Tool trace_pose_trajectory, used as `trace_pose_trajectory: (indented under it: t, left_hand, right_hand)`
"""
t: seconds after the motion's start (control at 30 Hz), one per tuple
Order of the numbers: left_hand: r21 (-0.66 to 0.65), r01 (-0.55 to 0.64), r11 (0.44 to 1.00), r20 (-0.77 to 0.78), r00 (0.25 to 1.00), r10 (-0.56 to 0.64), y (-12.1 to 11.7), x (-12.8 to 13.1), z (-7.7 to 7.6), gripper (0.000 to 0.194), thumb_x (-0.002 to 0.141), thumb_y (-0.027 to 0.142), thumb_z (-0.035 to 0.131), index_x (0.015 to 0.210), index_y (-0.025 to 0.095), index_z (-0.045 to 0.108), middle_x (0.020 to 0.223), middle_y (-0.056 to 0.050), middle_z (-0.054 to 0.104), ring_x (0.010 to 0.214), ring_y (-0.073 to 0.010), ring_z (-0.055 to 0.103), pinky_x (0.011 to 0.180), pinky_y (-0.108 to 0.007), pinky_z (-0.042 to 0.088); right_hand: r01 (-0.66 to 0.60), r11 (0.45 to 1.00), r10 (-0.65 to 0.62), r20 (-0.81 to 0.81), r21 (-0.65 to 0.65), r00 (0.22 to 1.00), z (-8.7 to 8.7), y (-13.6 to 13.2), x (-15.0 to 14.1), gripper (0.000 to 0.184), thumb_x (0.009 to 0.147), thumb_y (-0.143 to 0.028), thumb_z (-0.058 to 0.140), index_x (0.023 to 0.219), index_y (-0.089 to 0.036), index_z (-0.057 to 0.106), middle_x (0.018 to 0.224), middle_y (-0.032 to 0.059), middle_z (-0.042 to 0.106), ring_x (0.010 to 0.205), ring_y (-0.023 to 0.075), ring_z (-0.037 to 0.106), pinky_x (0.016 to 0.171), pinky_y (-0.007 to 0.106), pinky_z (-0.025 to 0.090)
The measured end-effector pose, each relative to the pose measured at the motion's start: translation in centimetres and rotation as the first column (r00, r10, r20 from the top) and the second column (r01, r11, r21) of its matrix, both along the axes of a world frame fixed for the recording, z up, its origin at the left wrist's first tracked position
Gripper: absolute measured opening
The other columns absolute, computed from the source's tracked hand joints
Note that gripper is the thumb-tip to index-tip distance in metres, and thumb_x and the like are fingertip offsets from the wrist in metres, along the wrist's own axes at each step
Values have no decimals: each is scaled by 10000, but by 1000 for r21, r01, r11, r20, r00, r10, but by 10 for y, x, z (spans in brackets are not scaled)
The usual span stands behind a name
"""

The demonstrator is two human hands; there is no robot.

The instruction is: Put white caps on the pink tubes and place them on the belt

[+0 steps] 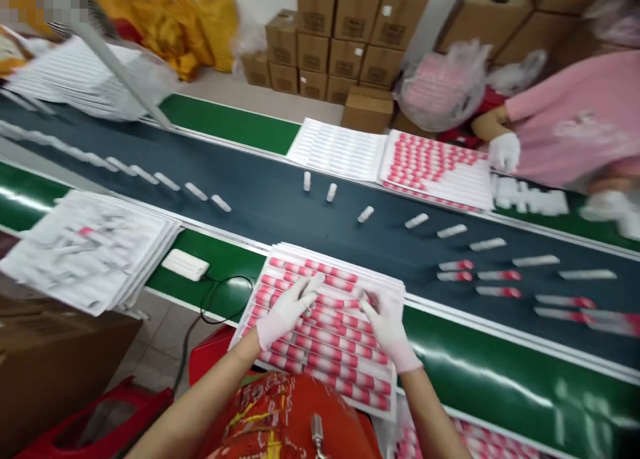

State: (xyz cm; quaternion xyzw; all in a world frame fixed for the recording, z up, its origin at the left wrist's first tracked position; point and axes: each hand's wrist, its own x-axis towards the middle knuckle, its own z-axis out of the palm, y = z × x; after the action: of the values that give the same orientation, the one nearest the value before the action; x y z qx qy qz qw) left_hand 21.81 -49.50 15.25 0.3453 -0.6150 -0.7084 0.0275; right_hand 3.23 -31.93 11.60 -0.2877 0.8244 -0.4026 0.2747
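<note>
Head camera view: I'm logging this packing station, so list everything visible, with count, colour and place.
Conveyor belt: one, dark, running across the middle.
Tubes on the belt: many, white or pink-and-white, scattered in rows.
Near tray: one stack, white, filled with pink-and-white tubes, under both hands.
Far trays: two, white, one partly filled.
Empty tray stack: white, left.
Cardboard boxes: many, brown, back.
Co-worker's gloved hand: white, far side.
Left hand: white glove, on the tubes.
Right hand: white glove, on the tubes.

Factory packing line, long dark conveyor belt [280, 199] carrying small tubes [453, 231], trays of tubes [325, 339] alongside, stacked cardboard boxes [345, 39] behind
</note>
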Motion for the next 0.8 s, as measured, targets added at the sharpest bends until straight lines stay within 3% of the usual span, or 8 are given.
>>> trace_pose_trajectory:
  t: [0.07, 0.13, 0.23, 0.37, 0.57, 0.7, 0.8]
  left_hand:
    - [-16, 74, 997, 2, 997, -74, 3, -3, 7, 579, 931, 533, 538, 1398, 192, 552, 1134, -106, 692, 808, -215, 649, 687, -340, 556]
    - [-78, 121, 990, -20, 992, -123, 5, -5, 16, 554, 938, 532, 534, 1394, 220, 583, 1158, -100, 690, 860, -227, 656, 728, -337, 557]
    - [-199, 134, 971, -28, 989, -142, 4, -7, 29, 502, 940, 516, 541, 1341, 231, 642, 1138, -88, 707, 972, -256, 658, 841, -355, 546]
    - [-288, 225, 931, 39, 974, -223, -6, -10, 44, 454, 936, 500, 550, 1265, 222, 694, 1072, -76, 728, 953, -261, 656, 862, -371, 525]
    - [-232, 312, 921, 18, 948, -317, -22, -8, 58, 442, 917, 518, 571, 1211, 222, 714, 970, -68, 740, 810, -246, 647, 720, -332, 514]
    - [-310, 418, 854, 69, 906, -418, -23, -10, 66, 424, 960, 507, 493, 1210, 223, 684, 988, -65, 726, 805, -223, 640, 707, -312, 498]
    - [-469, 437, 767, 205, 899, -387, -13, -18, 69, 310, 962, 407, 487, 1104, 207, 678, 894, -50, 699, 769, -210, 635, 706, -314, 494]
  right_hand:
    - [-36, 995, 50, 152, -93, 987, 31, -18, 4, 324, 887, -431, 570, 1130, -233, 650, 1155, 90, 712, 954, 238, 706, 857, 438, 603]
    - [-63, 984, 105, 261, -167, 960, 56, -35, 8, 289, 889, -362, 584, 1140, -232, 646, 1185, 80, 693, 872, 194, 693, 760, 369, 610]
    - [-114, 964, 190, 326, -238, 926, 77, -49, 11, 281, 880, -274, 580, 1149, -226, 646, 1197, 72, 682, 909, 181, 685, 707, 315, 597]
    - [-143, 943, 243, 327, -301, 913, 86, -51, 5, 341, 846, -267, 658, 1183, -215, 638, 1201, 79, 685, 1063, 214, 669, 780, 318, 594]
    - [-243, 927, 337, 344, -287, 876, 112, -44, -5, 367, 858, -212, 607, 1220, -238, 656, 1215, 59, 696, 842, 160, 681, 710, 309, 599]
    - [-253, 938, 324, 332, -239, 886, 118, -44, -1, 334, 825, -190, 623, 1152, -222, 682, 912, 8, 709, 678, 125, 623, 666, 283, 564]
    - [-154, 965, 227, 374, -214, 899, 112, -48, 17, 236, 826, -224, 615, 1048, -203, 694, 743, -22, 649, 628, 122, 595, 622, 260, 529]
